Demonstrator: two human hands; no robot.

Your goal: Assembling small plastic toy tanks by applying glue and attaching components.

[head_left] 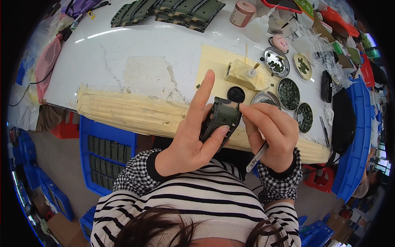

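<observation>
My left hand (190,136) holds a small dark green toy tank body with black tracks (222,116) above the table's near edge, its forefinger pointing straight up along the piece. My right hand (271,131) touches the tank's right side with its fingertips and also grips a thin metal tool (256,157) that sticks out below the palm. Both wrists wear black-and-white checked cuffs.
A white table (135,45) with a tape-wrapped front edge carries stacks of green tank parts (173,10), a black round lid (235,94), several round metal tins of small green pieces (289,93), a taped block with a brush (242,74). A blue crate (105,152) stands below.
</observation>
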